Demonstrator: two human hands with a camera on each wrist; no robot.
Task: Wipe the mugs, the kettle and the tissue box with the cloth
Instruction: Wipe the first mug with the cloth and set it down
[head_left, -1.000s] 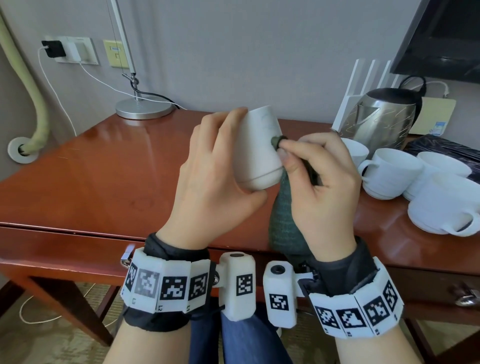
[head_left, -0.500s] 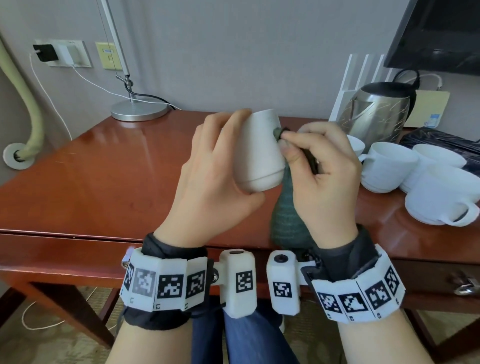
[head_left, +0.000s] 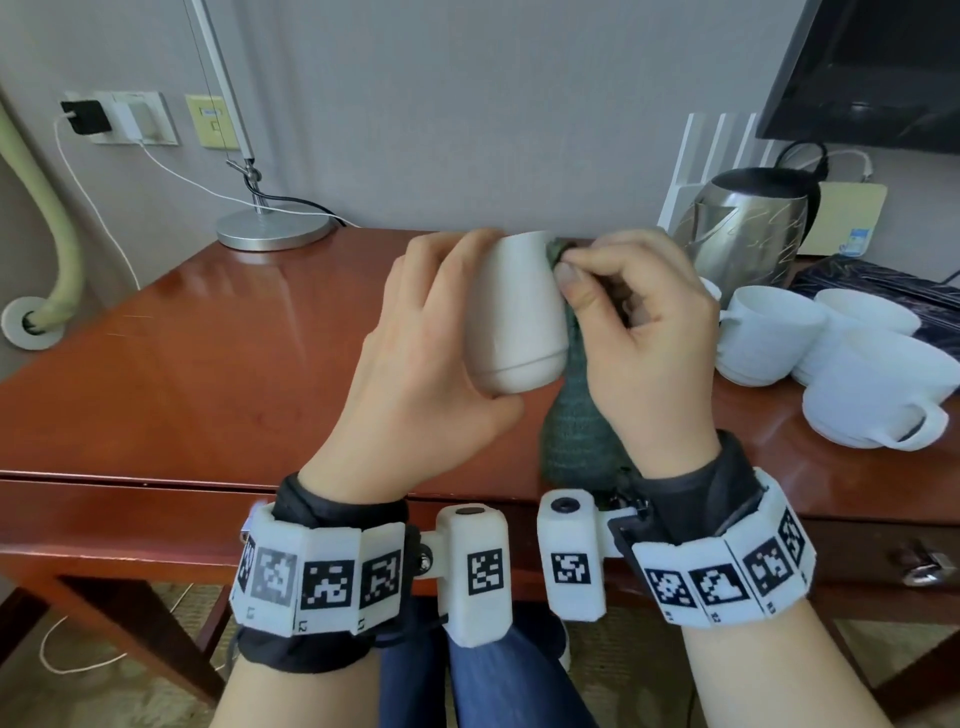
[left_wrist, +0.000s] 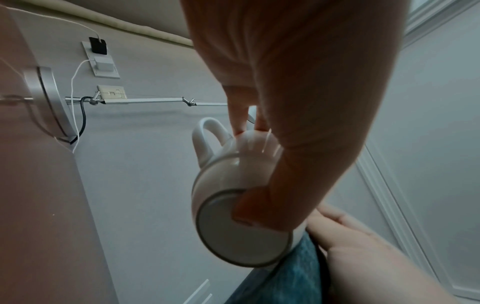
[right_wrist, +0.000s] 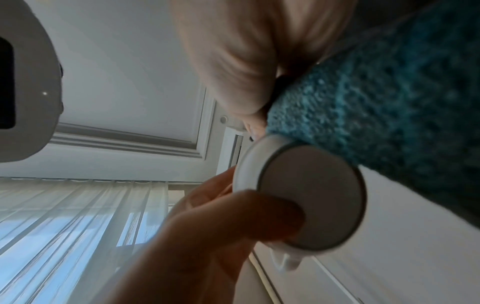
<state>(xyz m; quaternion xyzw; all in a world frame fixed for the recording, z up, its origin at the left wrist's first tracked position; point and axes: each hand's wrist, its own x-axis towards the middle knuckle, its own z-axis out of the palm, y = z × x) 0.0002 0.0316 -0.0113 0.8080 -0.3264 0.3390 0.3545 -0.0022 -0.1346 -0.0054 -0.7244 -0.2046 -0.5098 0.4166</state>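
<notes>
Item in my left grip: one white mug (head_left: 517, 312), glazed ceramic, rounded and tapering toward the mouth, flat base ringed by a darker unglazed foot. My left hand (head_left: 421, 364) wraps it, fingers curled over the far side and thumb under the base; the wrist view shows its looped handle (left_wrist: 205, 139) jutting away from my palm. I hold it lifted above the table (head_left: 208, 364), base toward me.

Item in my right grip: one cloth (head_left: 576, 431), dark teal, nubbly woven texture. My right hand (head_left: 644, 343) pinches it between thumb and curled fingers at the mug's rim; the rest hangs down under that hand, pressed along the mug's side.

Beyond my right grip, on the table: a group of white cups (head_left: 769, 338), same smooth glaze, low and wide, with loop handles. Behind them a kettle (head_left: 748, 234), brushed steel with a black lid and handle. Further right lies a dark patterned box-like thing (head_left: 883, 291); I cannot tell what it is.

Beyond my left grip: polished red-brown wood, and a round metal lamp base (head_left: 272, 231).
</notes>
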